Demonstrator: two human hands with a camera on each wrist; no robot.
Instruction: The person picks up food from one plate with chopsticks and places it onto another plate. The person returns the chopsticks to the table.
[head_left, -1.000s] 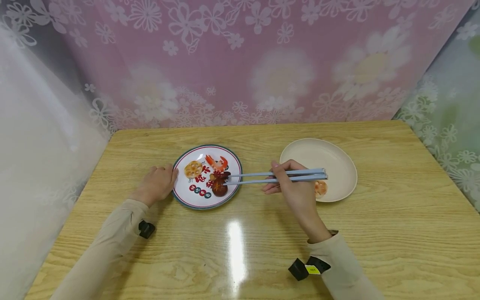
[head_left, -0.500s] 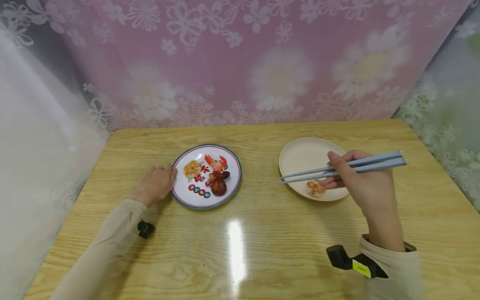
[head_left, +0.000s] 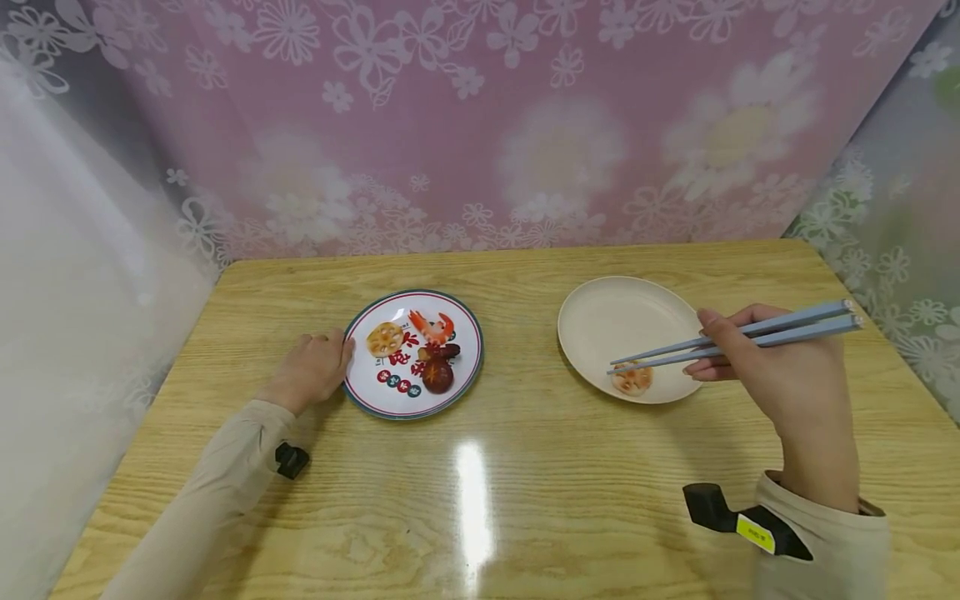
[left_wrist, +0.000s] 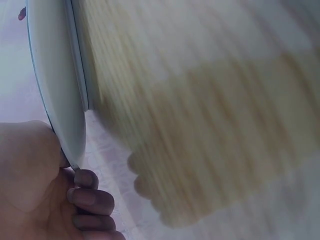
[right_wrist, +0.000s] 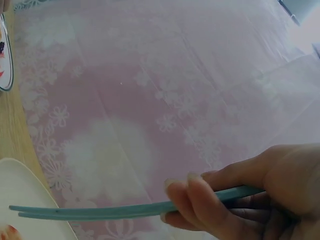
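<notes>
My left hand (head_left: 311,367) pinches the left rim of a patterned white plate (head_left: 375,392); the left wrist view shows the thumb side over its edge and curled fingertips (left_wrist: 90,200) beneath. On this plate lie a lotus root slice (head_left: 386,340), a shrimp (head_left: 433,328) and a brown mushroom (head_left: 438,375), with a smaller brown piece (head_left: 441,352) beside the mushroom. My right hand (head_left: 780,367) holds a pair of blue-grey chopsticks (head_left: 780,329). Their tips are over a second pale lotus root slice (head_left: 632,381) on a beige plate (head_left: 615,308); whether they touch it, I cannot tell.
Both plates stand apart on a wooden table (head_left: 517,467). A pink flowered cloth (head_left: 480,167) hangs behind the table's far edge. White glare (head_left: 472,508) shows on the near tabletop.
My right hand has moved right with the chopsticks, from the mushroom on the patterned plate to the slice on the beige plate. My left hand has stayed at the rim.
</notes>
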